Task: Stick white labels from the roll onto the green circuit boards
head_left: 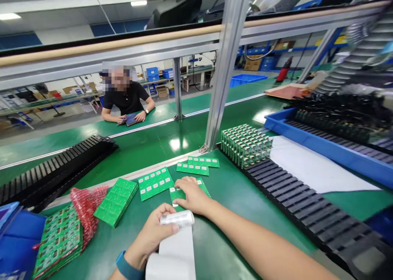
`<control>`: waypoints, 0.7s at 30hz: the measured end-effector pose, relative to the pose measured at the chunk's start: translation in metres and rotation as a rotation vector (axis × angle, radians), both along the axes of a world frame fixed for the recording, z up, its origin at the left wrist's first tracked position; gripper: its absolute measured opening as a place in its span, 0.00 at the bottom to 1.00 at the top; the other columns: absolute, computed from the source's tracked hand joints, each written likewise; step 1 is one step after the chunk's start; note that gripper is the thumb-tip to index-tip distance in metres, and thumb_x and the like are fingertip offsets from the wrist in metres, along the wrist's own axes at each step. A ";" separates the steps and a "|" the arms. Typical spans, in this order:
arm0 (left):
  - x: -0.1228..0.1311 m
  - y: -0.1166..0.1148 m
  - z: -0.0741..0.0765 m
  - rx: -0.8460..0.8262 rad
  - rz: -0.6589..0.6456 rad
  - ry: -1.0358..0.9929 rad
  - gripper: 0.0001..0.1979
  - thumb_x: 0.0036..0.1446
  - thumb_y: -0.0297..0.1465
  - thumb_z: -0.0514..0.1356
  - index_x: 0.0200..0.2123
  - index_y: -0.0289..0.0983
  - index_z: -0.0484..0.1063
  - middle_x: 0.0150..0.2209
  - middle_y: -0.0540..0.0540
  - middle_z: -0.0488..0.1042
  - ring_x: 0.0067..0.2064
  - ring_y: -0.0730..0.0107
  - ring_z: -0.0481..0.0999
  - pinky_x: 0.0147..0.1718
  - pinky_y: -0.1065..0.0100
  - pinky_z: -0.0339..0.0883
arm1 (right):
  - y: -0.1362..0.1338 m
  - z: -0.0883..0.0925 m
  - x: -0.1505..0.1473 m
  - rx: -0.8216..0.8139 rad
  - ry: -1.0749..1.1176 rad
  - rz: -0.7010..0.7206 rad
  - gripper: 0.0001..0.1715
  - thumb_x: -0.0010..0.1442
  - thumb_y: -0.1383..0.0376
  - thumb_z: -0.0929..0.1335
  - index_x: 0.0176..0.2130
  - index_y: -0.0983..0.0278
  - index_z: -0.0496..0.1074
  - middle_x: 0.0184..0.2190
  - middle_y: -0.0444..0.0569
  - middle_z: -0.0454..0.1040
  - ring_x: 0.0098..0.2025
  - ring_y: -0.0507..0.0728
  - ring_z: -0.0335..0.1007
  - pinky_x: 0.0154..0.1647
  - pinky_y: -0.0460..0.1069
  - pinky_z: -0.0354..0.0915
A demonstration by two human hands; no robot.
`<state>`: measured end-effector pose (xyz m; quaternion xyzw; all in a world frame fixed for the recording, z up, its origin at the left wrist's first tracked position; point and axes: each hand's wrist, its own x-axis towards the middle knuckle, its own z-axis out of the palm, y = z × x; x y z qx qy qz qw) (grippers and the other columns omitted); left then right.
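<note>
Left hand (150,235) grips the label roll (176,247) at the worktop's (233,194) near edge, thumb over its curled strip to keep it ready. Right hand (192,196), ungripped, presses fingers-down on a board (175,195) mid-worktop, pinning it flat; more boards (155,183) lie just beyond

The room is bright. Light comes from long white lamps on the ceiling (138,3), high up and toward the left. They make shiny white spots on the smooth green worktop (176,144), close to the tall silver metal post (221,67). Shadows are soft and pale, with no dark edges. The white paper roll (178,247) at the bottom is so bright that its surface shows almost no detail. The middle looks sharp. Near the edges things look stretched and tilted, and the long silver rail (92,61) across the top seems to bend. The grey ribbed hose (365,42) at the top right is smeared and blurry.
</note>
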<state>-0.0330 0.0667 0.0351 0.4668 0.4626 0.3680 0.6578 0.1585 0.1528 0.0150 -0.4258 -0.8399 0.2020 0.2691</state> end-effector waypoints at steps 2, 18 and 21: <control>0.000 0.000 -0.009 0.027 0.064 0.047 0.29 0.34 0.46 0.78 0.32 0.37 0.71 0.25 0.53 0.72 0.24 0.75 0.67 0.25 0.74 0.57 | 0.001 0.002 0.005 0.036 0.003 0.006 0.19 0.59 0.59 0.77 0.47 0.63 0.74 0.49 0.54 0.79 0.53 0.66 0.70 0.59 0.64 0.60; 0.006 -0.015 -0.022 0.209 0.241 0.184 0.17 0.52 0.34 0.69 0.44 0.38 0.71 0.42 0.44 0.80 0.42 0.62 0.81 0.40 0.66 0.74 | -0.053 0.015 0.018 -0.213 0.233 0.188 0.10 0.63 0.65 0.74 0.46 0.63 0.76 0.38 0.49 0.79 0.38 0.56 0.75 0.41 0.50 0.71; 0.004 -0.012 -0.022 0.124 0.205 0.172 0.18 0.52 0.36 0.69 0.45 0.38 0.72 0.40 0.46 0.80 0.38 0.64 0.80 0.36 0.67 0.73 | -0.050 0.014 0.021 -0.238 0.273 0.181 0.11 0.60 0.67 0.76 0.44 0.62 0.76 0.38 0.47 0.79 0.36 0.55 0.74 0.39 0.49 0.70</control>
